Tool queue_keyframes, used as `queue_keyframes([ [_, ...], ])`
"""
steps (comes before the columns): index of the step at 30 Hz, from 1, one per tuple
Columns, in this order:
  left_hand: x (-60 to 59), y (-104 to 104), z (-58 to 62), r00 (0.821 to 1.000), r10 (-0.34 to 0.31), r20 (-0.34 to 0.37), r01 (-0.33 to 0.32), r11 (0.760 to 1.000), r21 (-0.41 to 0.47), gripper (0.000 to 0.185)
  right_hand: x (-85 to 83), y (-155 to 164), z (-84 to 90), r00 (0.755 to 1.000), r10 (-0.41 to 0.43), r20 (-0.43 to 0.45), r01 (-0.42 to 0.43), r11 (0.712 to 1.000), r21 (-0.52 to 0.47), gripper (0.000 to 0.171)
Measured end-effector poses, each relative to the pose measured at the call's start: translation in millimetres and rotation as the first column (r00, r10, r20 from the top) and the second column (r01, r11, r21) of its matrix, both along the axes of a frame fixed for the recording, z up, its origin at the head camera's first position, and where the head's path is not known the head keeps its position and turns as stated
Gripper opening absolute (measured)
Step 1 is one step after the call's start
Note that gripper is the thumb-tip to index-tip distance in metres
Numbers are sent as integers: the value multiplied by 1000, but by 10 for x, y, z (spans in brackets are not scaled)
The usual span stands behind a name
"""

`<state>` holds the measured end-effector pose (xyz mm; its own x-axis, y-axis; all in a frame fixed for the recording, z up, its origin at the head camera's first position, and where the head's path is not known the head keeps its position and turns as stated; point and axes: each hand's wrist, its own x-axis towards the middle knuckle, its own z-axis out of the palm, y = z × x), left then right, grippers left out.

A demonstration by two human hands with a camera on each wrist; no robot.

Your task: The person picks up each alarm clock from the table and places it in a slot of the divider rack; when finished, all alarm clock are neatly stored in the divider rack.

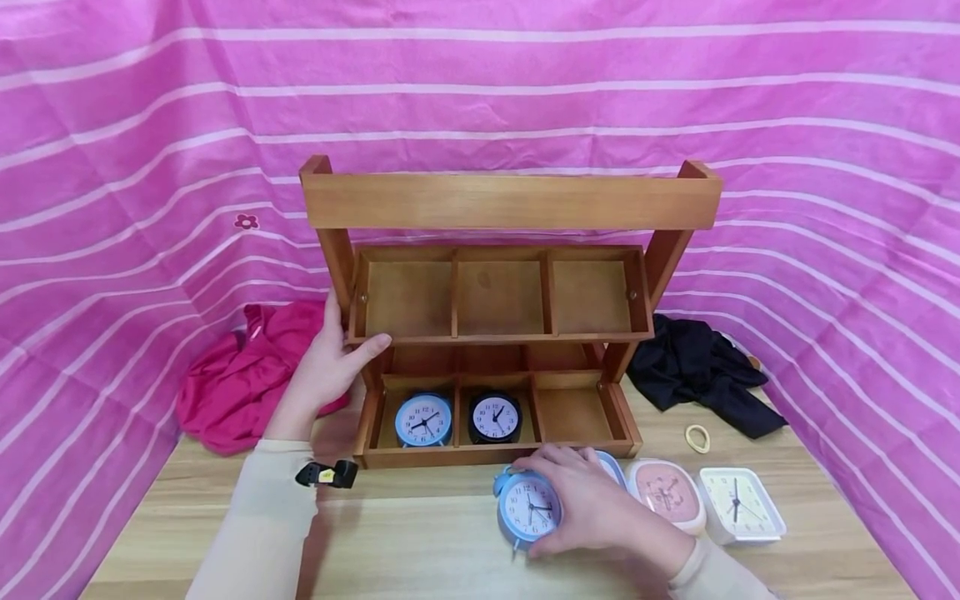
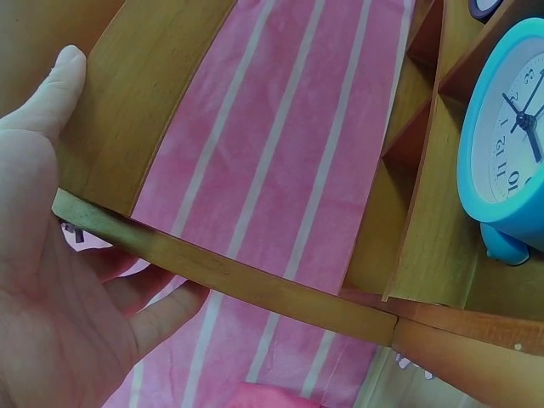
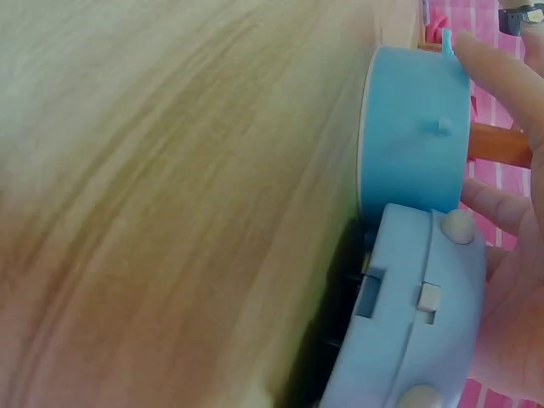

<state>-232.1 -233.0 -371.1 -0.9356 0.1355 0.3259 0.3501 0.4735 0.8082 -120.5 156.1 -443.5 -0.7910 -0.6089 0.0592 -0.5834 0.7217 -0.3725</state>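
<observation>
A wooden shelf rack [image 1: 510,202] with two tiers stands at the middle of the table. My left hand [image 1: 327,367] holds its left side, the thumb at the upper tray's front corner and the other fingers around the side piece. A blue alarm clock [image 1: 529,506] with a small knob on top is in my right hand [image 1: 588,504], between thumb and fingers, in front of the rack. In the right wrist view, a paler blue clock [image 3: 404,314] is beside it. The lower tray holds another blue clock [image 1: 423,420] at left and a black clock [image 1: 495,417] in the middle compartment.
Right of my right hand are a pink clock [image 1: 666,495] and a white square clock [image 1: 741,505]. Behind them lies a pale ring [image 1: 697,438]. Black cloth [image 1: 697,371] lies right of the rack, red-pink cloth [image 1: 247,383] left. A pink striped curtain surrounds the table.
</observation>
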Motion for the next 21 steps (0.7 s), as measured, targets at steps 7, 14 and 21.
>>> queue_keyframes([
  [7, 11, 3, 18, 1000, -6, -5, 6, 1000, 3, 108, -3, 19, -74, 1000, -2, 28, 3, 999, -45, 90],
  [14, 1, 9, 21, 1000, -5, 1, 5, 1000, 6, 109, -26, 21, -116, 999, -14, 42, 16, 998, -68, 88],
  [21, 10, 2, 31, 1000, -1, 0, 1, 1000, -9, 109, -20, 21, -126, 999, -18, 37, 21, 996, -87, 86],
])
